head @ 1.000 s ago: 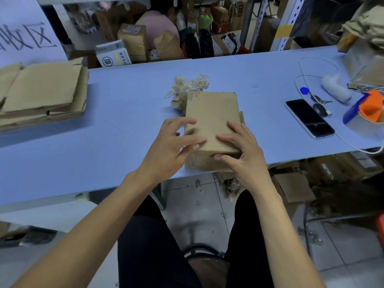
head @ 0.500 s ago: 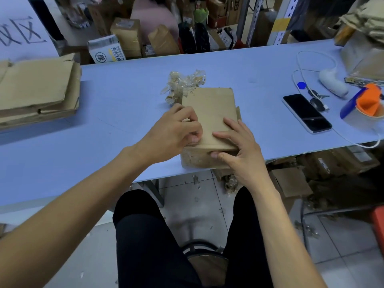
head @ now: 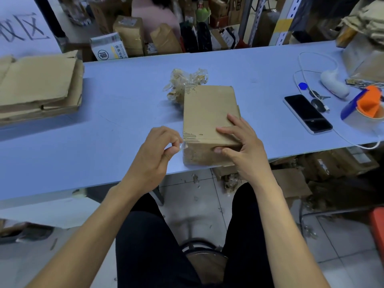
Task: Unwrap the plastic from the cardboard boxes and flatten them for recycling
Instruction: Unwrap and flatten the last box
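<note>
Here, at the near edge of a packing table:
Left fingers: thumb and forefinger (head: 173, 147) pinched narrowly on a strip of clear plastic tape (head: 183, 145) at the box's near-left corner.
Left hand (head: 153, 156): held just left of the box, the other fingers curled in, forearm reaching up from the lower left.
Right fingers: spread flat (head: 230, 132) across the box's top near its right edge, thumb pressed to the near face.
Right hand (head: 243, 148): bracing the box, gripping its near-right corner.
Cardboard box (head: 209, 113): brown, closed, lying flat on the blue table (head: 124, 104), its near end at the table's front edge; torn paper shows along the left corners.
Crumpled plastic wrap (head: 187, 84): a clear wad on the table, touching the box's far-left corner.
Flattened cardboard (head: 39, 86): a stack lying at the table's left end, well apart from the box.
Right of the box: a dark smartphone (head: 307, 114) face up, keys (head: 318, 96) with a blue tag, a white handheld scanner (head: 334, 84) on a white cable, and an orange-and-blue tape dispenser (head: 367, 104).
Beyond the table: more boxes and parcels on the floor and shelves.
</note>
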